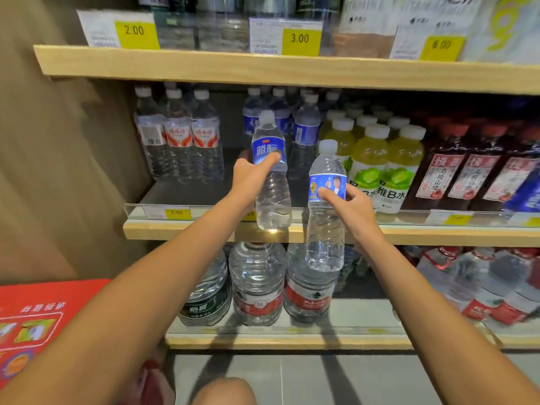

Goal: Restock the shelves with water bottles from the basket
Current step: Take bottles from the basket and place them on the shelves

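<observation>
A person's two hands each held a clear plastic water bottle in front of a shop's middle shelf (409, 233). The left hand (251, 175) grasped the left bottle (273, 197) at its blue label, thumb laid across the front and fingers curled behind. That bottle stood nearly upright, long axis vertical, white cap up and leaning slightly left. Its base was level with the shelf's front rail; whether it rested there could not be told.

The right hand (358, 207) gripped the right bottle (325, 229) the same way, thumb pressed on a blue label printed with a figure and a yellow bulb. This bottle also pointed cap-up and close to vertical. It sat nearer and lower than the other, its base hanging below the shelf edge in front of the large water jugs (257, 285) on the bottom shelf (292, 342). Both bottles were ribbed, transparent and full.

Farther back on the middle shelf stood blue-labelled bottles (306, 127) directly behind the left bottle, with red-and-white labelled bottles (178, 135) to the left. To the right stood yellow-green drinks (371, 159) and dark red drinks (467, 176). Yellow price tags (301, 39) reading 2.00, 3.00 and 6.00 lined the top shelf (204, 67). A red printed panel (35, 317) showed at near left.
</observation>
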`<state>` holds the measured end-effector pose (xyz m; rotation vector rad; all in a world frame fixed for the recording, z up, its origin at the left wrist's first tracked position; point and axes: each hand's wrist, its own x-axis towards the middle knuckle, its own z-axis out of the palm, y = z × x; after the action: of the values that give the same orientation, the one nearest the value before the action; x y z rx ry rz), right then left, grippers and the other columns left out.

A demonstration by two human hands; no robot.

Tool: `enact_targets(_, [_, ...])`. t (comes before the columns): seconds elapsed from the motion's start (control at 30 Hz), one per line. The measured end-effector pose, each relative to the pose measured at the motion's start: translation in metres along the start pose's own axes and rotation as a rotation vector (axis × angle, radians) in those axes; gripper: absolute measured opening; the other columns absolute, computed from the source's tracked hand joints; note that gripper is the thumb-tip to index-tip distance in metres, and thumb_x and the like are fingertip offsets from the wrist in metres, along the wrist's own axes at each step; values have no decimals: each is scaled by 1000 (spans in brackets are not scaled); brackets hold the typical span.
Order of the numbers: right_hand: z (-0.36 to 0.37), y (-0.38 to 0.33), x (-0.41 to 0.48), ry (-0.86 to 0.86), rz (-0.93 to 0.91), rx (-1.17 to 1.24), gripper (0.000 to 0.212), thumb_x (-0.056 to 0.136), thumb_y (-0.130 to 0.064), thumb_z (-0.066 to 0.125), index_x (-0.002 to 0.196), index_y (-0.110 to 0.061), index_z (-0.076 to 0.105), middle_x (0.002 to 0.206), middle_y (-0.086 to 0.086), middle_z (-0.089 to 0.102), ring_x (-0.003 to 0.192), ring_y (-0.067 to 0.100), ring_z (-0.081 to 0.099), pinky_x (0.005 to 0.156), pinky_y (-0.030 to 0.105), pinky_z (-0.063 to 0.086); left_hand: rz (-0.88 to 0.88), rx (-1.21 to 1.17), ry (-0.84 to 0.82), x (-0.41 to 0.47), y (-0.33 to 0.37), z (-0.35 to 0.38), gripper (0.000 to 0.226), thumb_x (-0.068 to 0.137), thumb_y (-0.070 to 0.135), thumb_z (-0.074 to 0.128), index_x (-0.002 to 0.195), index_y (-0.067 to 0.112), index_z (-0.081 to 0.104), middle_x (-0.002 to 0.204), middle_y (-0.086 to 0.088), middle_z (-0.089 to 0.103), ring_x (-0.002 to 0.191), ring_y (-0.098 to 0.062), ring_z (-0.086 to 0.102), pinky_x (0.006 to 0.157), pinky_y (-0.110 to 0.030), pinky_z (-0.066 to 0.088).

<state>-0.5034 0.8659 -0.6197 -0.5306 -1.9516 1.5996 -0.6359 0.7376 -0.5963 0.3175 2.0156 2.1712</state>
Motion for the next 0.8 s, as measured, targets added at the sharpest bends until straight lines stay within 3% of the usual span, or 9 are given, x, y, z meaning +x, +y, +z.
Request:
enact_targets(0.07, [1, -1, 1, 7, -12, 10, 8, 84, -23, 70, 84, -27, 63, 88, -3, 67, 76, 7, 61, 68, 20, 51, 56, -6, 0, 8, 4, 5, 56, 81, 32, 72, 128, 12, 47, 104, -2, 63, 80, -9, 61, 58, -18, 46])
enact_targets(0.2, [3, -2, 2, 39, -22, 15, 6, 84, -22, 70, 87, -19, 65, 89, 6, 69, 74, 10, 60, 66, 20, 50, 114, -26, 41, 25, 12, 15, 68, 83, 33, 71, 140, 17, 39, 124, -3, 57, 108, -17, 57, 83, -26, 45])
enact_targets(0.3, [4, 0, 5, 48, -25, 19, 10, 83, -20, 70, 90, -14, 66, 90, 9, 71, 74, 11, 61, 65, 20, 51, 209, 8, 56, 41, 14, 22, 69, 82, 28, 72, 140, 15, 37, 135, -5, 52, 121, -20, 52, 93, -29, 42])
enact_targets(0.5, [9, 2, 11, 46, -39, 11, 7, 83, -19, 70, 85, -22, 65, 81, -4, 67, 70, 6, 61, 61, 16, 51, 244, 122, 28, 71, -6, 28, 76, 76, 15, 77, 138, 17, 33, 137, -6, 49, 124, -22, 50, 104, -35, 41])
enact_targets(0.57, [9, 2, 12, 43, -40, 21, 10, 84, -17, 70, 84, -25, 63, 80, -7, 68, 68, 3, 62, 58, 12, 50, 247, 112, 12, 78, -15, 26, 75, 77, 11, 76, 138, 16, 32, 138, -6, 48, 123, -21, 49, 101, -30, 41])
enact_targets(0.8, [10, 5, 20, 66, -50, 44, 11, 83, -15, 71, 86, -23, 63, 82, -8, 68, 68, -1, 63, 56, 9, 49, 293, 105, -77, 109, -29, 33, 73, 81, 16, 73, 140, 15, 31, 138, -8, 47, 118, -17, 51, 102, -37, 43])
